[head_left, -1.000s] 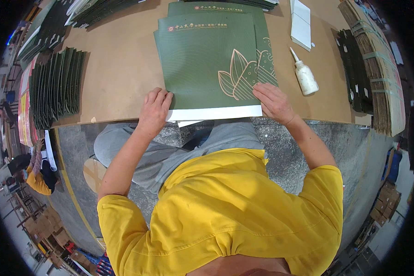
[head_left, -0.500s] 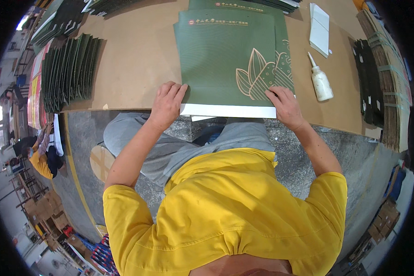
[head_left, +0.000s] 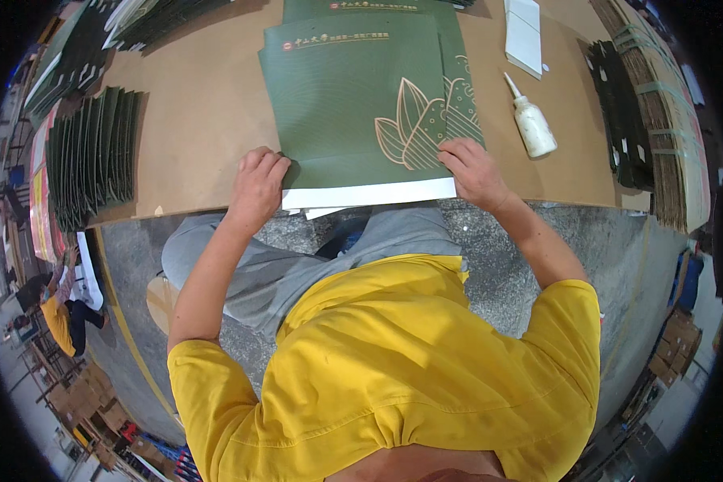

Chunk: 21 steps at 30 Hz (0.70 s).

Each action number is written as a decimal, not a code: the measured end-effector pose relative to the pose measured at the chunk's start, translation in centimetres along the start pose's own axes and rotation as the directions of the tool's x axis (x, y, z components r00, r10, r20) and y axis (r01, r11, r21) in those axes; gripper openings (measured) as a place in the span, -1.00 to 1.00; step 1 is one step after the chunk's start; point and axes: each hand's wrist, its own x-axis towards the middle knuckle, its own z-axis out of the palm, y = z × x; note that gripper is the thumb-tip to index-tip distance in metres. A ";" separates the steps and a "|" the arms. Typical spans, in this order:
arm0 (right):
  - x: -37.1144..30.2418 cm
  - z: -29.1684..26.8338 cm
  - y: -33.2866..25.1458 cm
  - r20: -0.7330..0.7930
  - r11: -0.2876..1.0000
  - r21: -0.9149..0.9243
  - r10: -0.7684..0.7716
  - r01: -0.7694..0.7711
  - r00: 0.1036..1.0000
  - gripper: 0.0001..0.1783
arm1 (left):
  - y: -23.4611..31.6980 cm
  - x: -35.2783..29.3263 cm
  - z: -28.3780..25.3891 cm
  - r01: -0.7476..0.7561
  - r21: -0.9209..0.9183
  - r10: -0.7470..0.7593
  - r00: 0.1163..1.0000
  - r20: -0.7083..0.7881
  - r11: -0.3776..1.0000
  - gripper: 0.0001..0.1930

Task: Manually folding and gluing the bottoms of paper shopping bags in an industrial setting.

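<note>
A flat green paper bag with gold line-drawn leaves lies at the table's near edge, a white strip along its near side. My left hand is closed at its near left corner, fingers curled over the edge. At the near right corner my right hand pinches the other edge, thumb hidden or only partly seen. Beneath and beyond it lies another green bag, shifted a little to the right. White slips of paper show below the near edge, over my lap.
A white glue bottle with a pointed nozzle lies right of the bags, near a folded white paper. Folded green bags stand in a row at left. Dark bags and a strapped cardboard stack line the right. A co-worker is far left.
The whole view has shifted, so the table and bags appear farther left. Both hands keep their places at the bag's two near corners, with little visible change in grip.
</note>
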 end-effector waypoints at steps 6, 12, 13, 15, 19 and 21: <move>0.5 -0.7 0.3 0.054 1.000 0.020 0.010 -0.011 0.999 -0.70 | -0.1 0.0 0.2 -0.007 -0.005 0.007 1.000 -0.027 1.000 -0.70; 0.8 -0.9 0.7 0.097 0.998 0.039 0.035 -0.039 0.995 -0.75 | -0.2 0.0 0.5 0.003 -0.083 -0.006 0.999 -0.039 0.997 -0.68; 0.8 -1.0 0.7 0.095 0.998 0.049 0.027 -0.031 0.995 -0.75 | -0.4 0.1 0.5 0.012 -0.074 -0.014 0.999 -0.035 0.997 -0.68; 1.0 -1.2 0.8 0.116 0.994 0.074 0.067 -0.076 0.991 -0.74 | -0.7 0.3 0.5 0.017 -0.106 -0.017 1.000 0.000 0.994 -0.69; 1.4 -1.5 1.0 0.157 0.983 0.127 0.110 -0.130 0.982 -0.72 | -1.1 0.5 0.1 0.039 -0.136 -0.033 0.998 0.046 0.990 -0.71; 1.8 -1.9 1.0 0.230 0.964 0.167 0.164 -0.205 0.959 -0.72 | -1.2 0.4 0.1 0.038 -0.130 -0.033 0.999 0.043 0.991 -0.73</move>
